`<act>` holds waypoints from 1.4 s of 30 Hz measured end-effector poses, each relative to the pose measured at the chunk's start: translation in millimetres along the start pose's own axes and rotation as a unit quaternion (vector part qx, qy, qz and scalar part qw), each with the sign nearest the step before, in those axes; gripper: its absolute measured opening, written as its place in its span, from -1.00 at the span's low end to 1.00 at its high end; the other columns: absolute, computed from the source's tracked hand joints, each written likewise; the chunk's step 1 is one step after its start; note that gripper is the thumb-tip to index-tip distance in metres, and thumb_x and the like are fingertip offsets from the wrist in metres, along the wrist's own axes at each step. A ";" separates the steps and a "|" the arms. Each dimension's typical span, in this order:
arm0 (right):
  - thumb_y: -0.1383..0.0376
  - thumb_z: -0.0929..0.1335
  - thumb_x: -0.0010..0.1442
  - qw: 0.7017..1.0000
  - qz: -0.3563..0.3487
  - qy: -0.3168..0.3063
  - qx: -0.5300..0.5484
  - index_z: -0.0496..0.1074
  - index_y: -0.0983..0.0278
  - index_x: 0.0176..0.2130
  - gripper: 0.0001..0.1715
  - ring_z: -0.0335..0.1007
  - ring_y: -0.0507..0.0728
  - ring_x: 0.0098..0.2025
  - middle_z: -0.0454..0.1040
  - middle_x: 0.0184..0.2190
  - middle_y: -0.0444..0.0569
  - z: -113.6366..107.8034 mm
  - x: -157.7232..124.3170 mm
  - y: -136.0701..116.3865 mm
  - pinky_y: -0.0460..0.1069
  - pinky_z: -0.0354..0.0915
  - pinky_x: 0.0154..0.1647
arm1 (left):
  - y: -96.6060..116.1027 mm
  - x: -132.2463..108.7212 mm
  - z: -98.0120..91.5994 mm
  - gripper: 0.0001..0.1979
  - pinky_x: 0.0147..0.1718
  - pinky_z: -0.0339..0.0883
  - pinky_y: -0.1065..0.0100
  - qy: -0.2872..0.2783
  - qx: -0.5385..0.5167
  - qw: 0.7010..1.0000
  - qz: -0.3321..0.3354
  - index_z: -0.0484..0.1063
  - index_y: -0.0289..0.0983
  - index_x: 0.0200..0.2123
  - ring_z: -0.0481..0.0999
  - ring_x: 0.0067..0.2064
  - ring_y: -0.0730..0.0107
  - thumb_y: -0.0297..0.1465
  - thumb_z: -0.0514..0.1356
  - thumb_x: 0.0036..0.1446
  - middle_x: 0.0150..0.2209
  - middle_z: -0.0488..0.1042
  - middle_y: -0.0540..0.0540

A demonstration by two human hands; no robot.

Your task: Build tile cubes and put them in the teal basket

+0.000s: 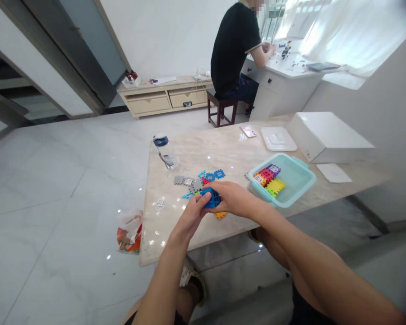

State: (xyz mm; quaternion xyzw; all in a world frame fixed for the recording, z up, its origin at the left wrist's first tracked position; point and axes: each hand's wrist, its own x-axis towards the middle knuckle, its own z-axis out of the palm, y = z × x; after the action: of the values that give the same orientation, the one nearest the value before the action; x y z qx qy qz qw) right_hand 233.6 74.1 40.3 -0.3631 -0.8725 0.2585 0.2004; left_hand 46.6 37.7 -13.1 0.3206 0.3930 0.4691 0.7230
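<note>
Above the marble-look table, both of my hands grip a blue interlocking plastic block (pixel 211 198). My left hand (pixel 194 211) has its thumb on the near left side of it. Fingers of my right hand (pixel 232 197) wrap the block's right side and partly hide it. Just beyond lie loose grey toothed pieces (pixel 188 182), blue gear-like pieces (pixel 219 174) and a red piece (pixel 205 180). An orange piece (pixel 220 215) lies under my right hand. A white house-shaped piece (pixel 159 205) is off to the left.
A light teal bin (pixel 299 180) with coloured pieces stands on the right, near its white lid (pixel 278 138) and a white box (pixel 331 133). A water bottle (pixel 165 151) stands at the table's left. Beyond, a person (pixel 237 49) sits at a white desk.
</note>
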 end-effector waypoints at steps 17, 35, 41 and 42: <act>0.24 0.60 0.26 0.999 0.006 -0.017 -0.048 0.44 0.28 0.27 -0.32 0.63 0.41 0.16 0.63 0.17 0.21 8.5 0.7 -7.2 0.25 0.51 0.17 | 1.8 -4.9 10.9 -0.41 -0.20 0.41 0.33 0.058 0.073 0.992 0.083 0.67 -0.33 -0.27 0.53 -0.27 0.31 0.12 0.54 0.00 -0.32 0.63 -0.10; 0.33 0.63 0.16 0.997 -0.049 0.046 -0.047 0.50 0.23 0.26 -0.28 0.59 0.41 0.23 0.63 0.20 0.21 8.5 -0.9 -5.6 0.29 0.48 0.25 | -0.1 -7.7 5.0 -0.37 -0.16 0.38 0.29 0.008 0.027 0.997 0.078 0.63 -0.34 -0.23 0.56 -0.18 0.20 0.14 0.54 0.01 -0.32 0.59 -0.12; 0.29 0.66 0.15 0.996 -0.056 0.039 -0.065 0.52 0.26 0.21 -0.32 0.63 0.41 0.16 0.66 0.14 0.22 7.6 -0.6 -1.4 0.28 0.48 0.21 | -1.5 -6.5 -1.3 -0.37 -0.14 0.36 0.26 0.000 0.034 0.998 0.045 0.61 -0.34 -0.24 0.54 -0.22 0.23 0.14 0.55 -0.01 -0.32 0.57 -0.12; 0.28 0.66 0.15 0.995 -0.059 0.036 -0.070 0.52 0.26 0.19 -0.33 0.64 0.40 0.15 0.67 0.12 0.21 6.7 -0.8 -1.0 0.27 0.48 0.20 | -1.4 -6.7 -2.1 -0.36 -0.13 0.37 0.25 -0.007 0.033 0.999 0.040 0.62 -0.34 -0.24 0.55 -0.21 0.21 0.13 0.56 -0.02 -0.31 0.58 -0.13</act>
State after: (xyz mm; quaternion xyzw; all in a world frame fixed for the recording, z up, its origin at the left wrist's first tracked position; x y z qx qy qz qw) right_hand 229.9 70.9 35.5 -0.3331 -0.9005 0.1715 0.2208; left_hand 43.7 31.2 -13.5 0.3632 0.3901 0.4820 0.6954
